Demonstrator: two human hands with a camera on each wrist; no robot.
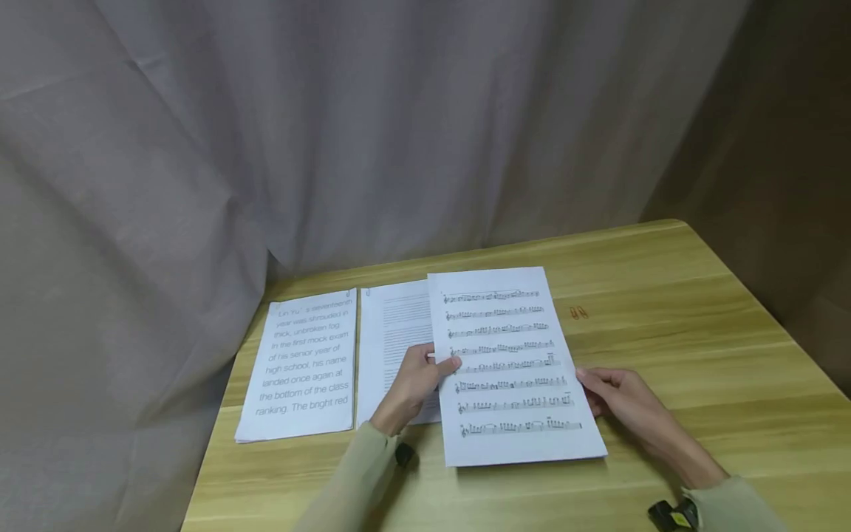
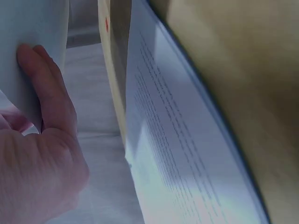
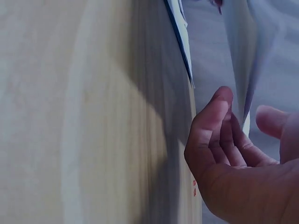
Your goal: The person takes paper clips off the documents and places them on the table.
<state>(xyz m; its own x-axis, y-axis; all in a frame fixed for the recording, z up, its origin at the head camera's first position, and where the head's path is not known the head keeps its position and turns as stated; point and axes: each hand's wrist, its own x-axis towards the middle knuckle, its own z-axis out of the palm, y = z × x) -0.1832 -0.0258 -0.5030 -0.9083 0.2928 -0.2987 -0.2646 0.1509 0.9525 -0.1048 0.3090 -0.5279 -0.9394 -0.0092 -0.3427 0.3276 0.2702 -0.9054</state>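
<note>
Grey-mauve curtain (image 1: 412, 133) fills most of the background, loose vertical folds, creased at left, hanging just behind the table's (image 1: 718, 355) far edge and down past its left side. Far right is a dark brown area (image 1: 791, 162), material unclear. Table is yellowish wood grain, far right corner rounded. Light dim, soft shadows on table.

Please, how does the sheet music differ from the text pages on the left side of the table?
The sheet music is held above the table in the left hand, whereas the text pages lie flat on the table. The sheet music bears rows of small notes, but the text pages bear large English words. Both are white, printed paper.
</note>
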